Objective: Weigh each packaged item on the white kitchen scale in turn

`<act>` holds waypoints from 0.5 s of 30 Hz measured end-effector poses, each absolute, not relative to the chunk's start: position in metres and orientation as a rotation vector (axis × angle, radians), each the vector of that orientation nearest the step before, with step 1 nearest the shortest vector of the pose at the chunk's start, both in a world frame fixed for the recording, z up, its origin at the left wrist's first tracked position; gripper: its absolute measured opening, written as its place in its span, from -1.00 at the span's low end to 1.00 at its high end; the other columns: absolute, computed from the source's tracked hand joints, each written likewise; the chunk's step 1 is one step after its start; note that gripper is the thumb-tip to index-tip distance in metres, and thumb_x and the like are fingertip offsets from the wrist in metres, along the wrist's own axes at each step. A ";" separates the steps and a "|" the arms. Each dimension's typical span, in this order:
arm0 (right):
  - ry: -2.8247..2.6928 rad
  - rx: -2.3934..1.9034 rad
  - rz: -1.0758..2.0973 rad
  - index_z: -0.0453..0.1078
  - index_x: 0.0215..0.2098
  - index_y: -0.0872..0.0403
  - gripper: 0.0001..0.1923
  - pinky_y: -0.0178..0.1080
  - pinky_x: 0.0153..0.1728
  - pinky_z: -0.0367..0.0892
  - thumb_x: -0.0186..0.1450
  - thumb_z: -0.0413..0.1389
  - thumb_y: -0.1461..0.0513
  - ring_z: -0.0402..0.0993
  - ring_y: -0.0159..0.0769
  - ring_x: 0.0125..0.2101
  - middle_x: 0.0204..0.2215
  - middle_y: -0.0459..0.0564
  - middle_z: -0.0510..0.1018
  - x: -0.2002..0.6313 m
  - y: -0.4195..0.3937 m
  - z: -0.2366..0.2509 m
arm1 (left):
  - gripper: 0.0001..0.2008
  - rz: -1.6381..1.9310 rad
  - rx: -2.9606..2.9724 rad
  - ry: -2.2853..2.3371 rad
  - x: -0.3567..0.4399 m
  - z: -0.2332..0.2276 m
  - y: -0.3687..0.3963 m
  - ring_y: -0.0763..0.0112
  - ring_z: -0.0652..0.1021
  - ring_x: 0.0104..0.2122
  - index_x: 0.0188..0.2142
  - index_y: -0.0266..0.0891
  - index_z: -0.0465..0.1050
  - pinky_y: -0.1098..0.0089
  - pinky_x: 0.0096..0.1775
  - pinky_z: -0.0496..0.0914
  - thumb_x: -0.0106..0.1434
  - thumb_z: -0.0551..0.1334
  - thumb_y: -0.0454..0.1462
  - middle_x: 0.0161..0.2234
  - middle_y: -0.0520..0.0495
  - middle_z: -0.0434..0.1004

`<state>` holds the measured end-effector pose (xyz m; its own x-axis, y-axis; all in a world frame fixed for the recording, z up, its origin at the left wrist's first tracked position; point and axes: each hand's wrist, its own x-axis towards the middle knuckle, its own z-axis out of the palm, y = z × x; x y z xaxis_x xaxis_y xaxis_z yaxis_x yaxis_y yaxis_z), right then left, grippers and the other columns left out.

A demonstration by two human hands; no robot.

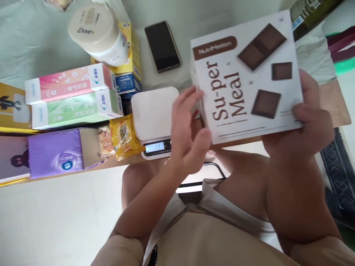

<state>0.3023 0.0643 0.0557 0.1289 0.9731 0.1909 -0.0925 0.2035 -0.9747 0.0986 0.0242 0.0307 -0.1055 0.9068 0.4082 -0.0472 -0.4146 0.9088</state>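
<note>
In the head view, a white "Su-per Meal" box (249, 81) with chocolate squares printed on its front is held up above the table, slightly tilted. My right hand (310, 122) grips its lower right corner, thumb on the front. At the box's left side is my left hand (188, 133), its fingers apart and slightly curved; whether they touch the box I cannot tell. Just left of that hand lies a white digital scale (155, 114), partly covered by it. The scale's lit display seems to read 137, and its plate bears nothing that shows.
Left of the scale are yellow snack packets (124, 136), a purple tissue pack (54, 153), pink (68, 83) and green (69, 109) toothpaste boxes. A Dove tub (97, 33) stands on a yellow box (133, 48). A phone (162, 46) lies behind the scale; a dark bottle (313, 14) is at upper right.
</note>
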 end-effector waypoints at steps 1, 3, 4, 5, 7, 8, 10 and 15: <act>-1.128 -1.074 1.026 0.65 0.02 -0.14 -0.52 0.18 0.60 0.04 0.15 0.15 0.14 0.30 0.09 0.48 0.04 -0.17 0.67 0.317 0.063 0.056 | -0.46 1.544 1.478 0.956 0.107 0.026 0.025 -0.11 0.34 0.47 0.32 0.01 0.37 -0.11 0.34 0.49 0.45 0.18 0.12 0.40 -0.20 0.31; -1.087 -1.145 1.059 0.68 -0.03 -0.19 -0.53 0.19 0.61 -0.03 0.12 0.15 0.15 0.29 0.11 0.48 0.00 -0.21 0.69 0.342 0.060 0.054 | -0.41 1.440 1.591 0.891 0.124 0.016 0.027 -0.15 0.27 0.52 0.39 0.02 0.26 -0.16 0.36 0.47 0.49 0.13 0.12 0.45 -0.23 0.27; -1.059 -1.170 1.072 0.68 -0.04 -0.20 -0.53 0.22 0.61 -0.03 0.12 0.14 0.15 0.29 0.12 0.48 -0.01 -0.21 0.70 0.353 0.059 0.051 | -0.40 1.418 1.627 0.874 0.132 0.011 0.029 -0.16 0.25 0.53 0.42 0.02 0.22 -0.18 0.35 0.47 0.50 0.11 0.12 0.47 -0.24 0.25; -1.042 -1.187 1.074 0.68 -0.03 -0.19 -0.53 0.25 0.60 -0.02 0.12 0.13 0.14 0.29 0.14 0.48 0.00 -0.21 0.70 0.362 0.058 0.049 | -0.38 1.405 1.655 0.860 0.140 0.007 0.030 -0.17 0.24 0.54 0.44 0.02 0.19 -0.20 0.35 0.48 0.51 0.10 0.12 0.48 -0.24 0.23; -1.048 -1.202 1.075 0.66 0.00 -0.17 -0.50 0.28 0.57 0.04 0.13 0.10 0.14 0.27 0.17 0.49 0.05 -0.21 0.69 0.375 0.059 0.048 | -0.34 1.395 1.683 0.837 0.155 0.001 0.034 -0.16 0.21 0.55 0.47 0.01 0.14 -0.19 0.36 0.48 0.51 0.08 0.15 0.52 -0.24 0.17; -1.062 -1.201 1.072 0.66 0.00 -0.15 -0.50 0.28 0.56 0.08 0.13 0.09 0.14 0.27 0.17 0.49 0.07 -0.21 0.69 0.380 0.060 0.049 | -0.32 1.388 1.687 0.827 0.162 0.000 0.035 -0.16 0.20 0.55 0.49 0.00 0.12 -0.19 0.38 0.46 0.51 0.07 0.16 0.54 -0.24 0.12; -1.082 -1.204 1.070 0.67 -0.06 -0.11 -0.53 0.24 0.51 0.18 0.11 0.09 0.15 0.28 0.16 0.48 0.04 -0.22 0.70 0.387 0.063 0.052 | -0.30 1.381 1.701 0.815 0.174 -0.002 0.039 -0.18 0.19 0.56 0.50 0.00 0.09 -0.21 0.40 0.43 0.51 0.05 0.18 0.55 -0.24 0.09; -0.929 -1.378 0.957 0.69 -0.23 -0.06 -0.54 0.14 0.11 0.61 0.02 0.02 0.20 0.56 0.04 0.26 -0.09 -0.16 0.73 0.396 0.068 0.049 | -0.35 1.360 1.538 0.791 0.196 -0.004 0.043 -0.18 0.15 0.57 0.45 0.09 0.21 -0.23 0.47 0.31 0.49 0.07 0.21 0.49 -0.11 0.22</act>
